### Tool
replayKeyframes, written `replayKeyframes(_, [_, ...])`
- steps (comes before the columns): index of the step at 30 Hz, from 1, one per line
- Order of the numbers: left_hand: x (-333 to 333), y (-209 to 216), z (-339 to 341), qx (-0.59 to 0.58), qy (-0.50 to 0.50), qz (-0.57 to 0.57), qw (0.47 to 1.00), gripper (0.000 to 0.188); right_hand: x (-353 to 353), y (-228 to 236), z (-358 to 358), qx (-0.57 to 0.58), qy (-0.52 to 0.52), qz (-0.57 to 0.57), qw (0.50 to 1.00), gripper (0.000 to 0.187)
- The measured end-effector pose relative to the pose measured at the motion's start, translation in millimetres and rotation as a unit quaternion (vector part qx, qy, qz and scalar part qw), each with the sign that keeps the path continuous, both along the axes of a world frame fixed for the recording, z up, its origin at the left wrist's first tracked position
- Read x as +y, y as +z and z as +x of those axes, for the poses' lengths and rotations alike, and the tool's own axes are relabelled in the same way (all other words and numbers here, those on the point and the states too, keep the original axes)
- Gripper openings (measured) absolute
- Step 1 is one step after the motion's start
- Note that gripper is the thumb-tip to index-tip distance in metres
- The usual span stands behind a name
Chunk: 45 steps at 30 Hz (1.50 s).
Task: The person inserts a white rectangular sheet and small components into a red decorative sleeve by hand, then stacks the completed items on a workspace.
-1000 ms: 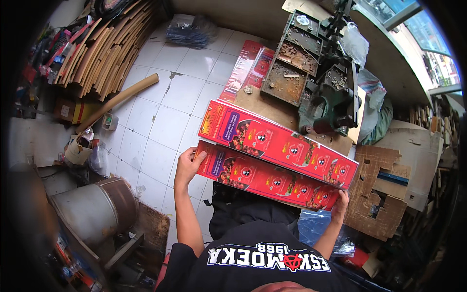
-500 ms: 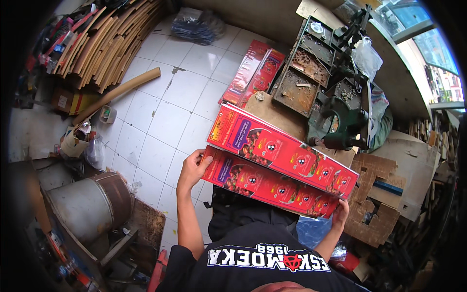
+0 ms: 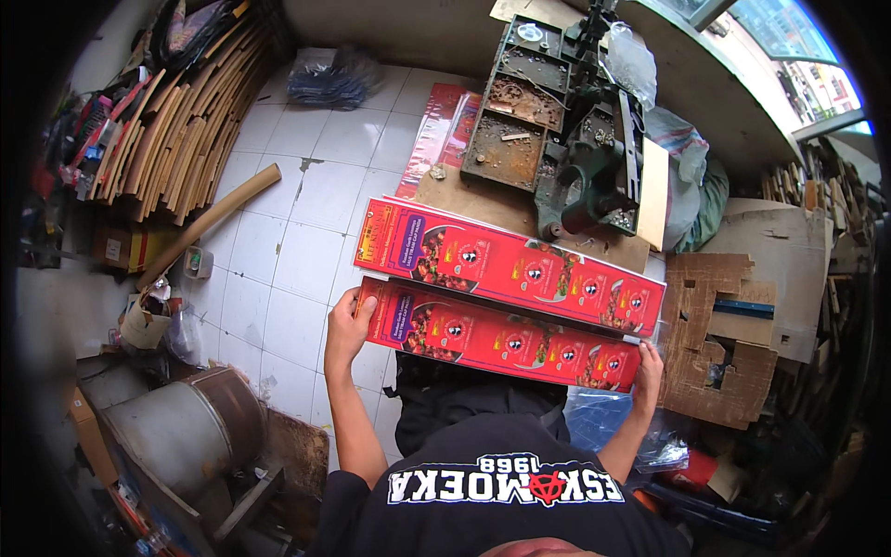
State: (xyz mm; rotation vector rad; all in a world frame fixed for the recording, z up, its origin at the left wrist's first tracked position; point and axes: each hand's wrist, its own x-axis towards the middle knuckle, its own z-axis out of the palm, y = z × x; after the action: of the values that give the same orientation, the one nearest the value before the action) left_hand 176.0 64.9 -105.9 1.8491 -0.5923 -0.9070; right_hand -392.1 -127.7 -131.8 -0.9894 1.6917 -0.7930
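Observation:
A long red printed sheet [image 3: 492, 335] with food pictures is held level in front of my body, between both hands. My left hand [image 3: 349, 330] pinches its left end, the thumb lying on the printed face. At the opposite end my right hand [image 3: 649, 368] grips the edge near the far corner; most of its fingers are hidden under or behind the sheet. Just beyond lies a stack of matching red printed sheets [image 3: 506, 266], on the bench board [image 3: 455, 200]. The held sheet's far edge runs close along that stack's near edge.
Behind the stack stands a dark green machine [image 3: 575, 200] with metal trays [image 3: 501, 153] of small parts. More red sheets [image 3: 433, 135] lie at its left. Cut cardboard [image 3: 705, 371] is on the right, a metal drum [image 3: 186, 422] at lower left, a cardboard tube [image 3: 218, 218] leans over the tiled floor.
The view has shifted, so the bench sits further left and the sheets look more level. My right hand has moved up the held sheet's right end toward its far corner. Both hands keep their hold.

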Motion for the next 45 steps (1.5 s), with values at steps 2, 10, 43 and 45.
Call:
replayKeyframes(2, [4.8,-9.5,2.2,-0.028,-0.007,0.014,0.999,0.036,0.9,3.6,10.6,0.057,0.002,-0.007,0.998,0.043])
replayKeyframes(10, [-3.8,22.5,-8.3,-0.13,0.009,0.145,0.981,0.05,-1.3,-3.4,28.1,0.268,-0.065,-0.127,0.953,0.042])
replayKeyframes(43, [-174.6,21.7,-80.3,-0.4,-0.107,-0.214,0.885,0.012,-218.1,68.9,235.7,0.471,0.4,-0.299,0.728,0.035])
replayKeyframes(45, [-175.7,21.1,-76.9,-0.411,-0.105,-0.212,0.881,0.011,-224.6,68.6,236.9,0.447,0.393,-0.328,0.733,0.027])
